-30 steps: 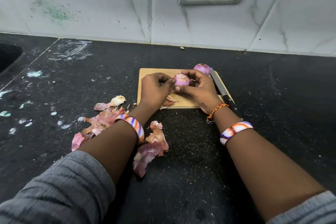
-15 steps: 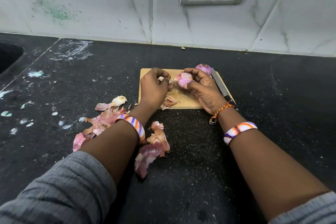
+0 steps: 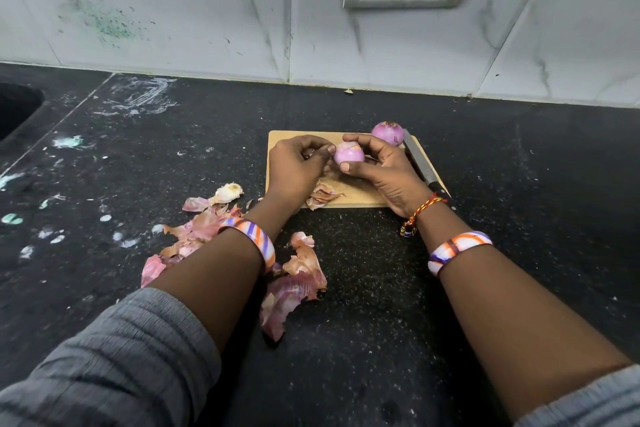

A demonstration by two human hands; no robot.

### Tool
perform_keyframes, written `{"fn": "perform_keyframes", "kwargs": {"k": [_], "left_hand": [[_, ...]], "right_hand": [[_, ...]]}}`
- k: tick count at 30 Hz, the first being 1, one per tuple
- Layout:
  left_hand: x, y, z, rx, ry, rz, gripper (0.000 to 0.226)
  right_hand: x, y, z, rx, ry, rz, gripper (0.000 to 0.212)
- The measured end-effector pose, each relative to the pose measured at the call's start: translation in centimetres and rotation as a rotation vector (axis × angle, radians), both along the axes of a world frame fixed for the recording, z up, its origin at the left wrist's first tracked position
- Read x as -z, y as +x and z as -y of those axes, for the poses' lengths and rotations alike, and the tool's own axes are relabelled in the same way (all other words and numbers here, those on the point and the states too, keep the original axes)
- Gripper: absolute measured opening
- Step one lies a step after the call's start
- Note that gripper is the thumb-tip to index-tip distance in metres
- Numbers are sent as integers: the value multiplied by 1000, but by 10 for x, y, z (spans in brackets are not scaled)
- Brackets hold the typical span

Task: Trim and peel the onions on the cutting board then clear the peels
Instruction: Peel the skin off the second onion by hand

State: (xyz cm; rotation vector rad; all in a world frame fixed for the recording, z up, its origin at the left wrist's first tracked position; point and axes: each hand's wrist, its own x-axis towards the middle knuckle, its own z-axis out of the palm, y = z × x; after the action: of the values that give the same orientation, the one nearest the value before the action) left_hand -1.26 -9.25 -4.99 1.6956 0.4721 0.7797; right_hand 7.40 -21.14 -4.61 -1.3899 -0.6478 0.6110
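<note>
Gripping the small onion point(image 3: 349, 153) above the cutting board point(image 3: 360, 196), the right hand point(image 3: 384, 173) curls round it; the left hand point(image 3: 298, 166) pinches skin at nine o'clock. It looks firm, slick; papery peel tears easily.

Both arms: grey ribbed sleeves point(image 3: 114, 357) pushed up toward the elbows. One wide bangle per wrist, white with orange and purple stripes point(image 3: 254, 241). Right wrist point(image 3: 420, 210) adds a red-yellow braided thread with small dark beads hanging.
</note>
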Motion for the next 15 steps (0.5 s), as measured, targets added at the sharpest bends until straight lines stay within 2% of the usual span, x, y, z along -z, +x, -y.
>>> {"fn": "perform_keyframes", "kwargs": {"k": [5,12,13,15], "left_hand": [[0,3,-1,-32,-129,-20,25],[3,2,-3,-44,-54,-52,22],[2,1,-3,-38,-45,-42,22],[0,0,-1,-10,-55,-6,25]], "right_hand": [[-7,-2,3,-26,98,-153,45],[-9,-1,2,-31,168,-241,69],[-9,-1,2,-25,169,-248,67],[-9,0,1,-17,161,-247,50]]}}
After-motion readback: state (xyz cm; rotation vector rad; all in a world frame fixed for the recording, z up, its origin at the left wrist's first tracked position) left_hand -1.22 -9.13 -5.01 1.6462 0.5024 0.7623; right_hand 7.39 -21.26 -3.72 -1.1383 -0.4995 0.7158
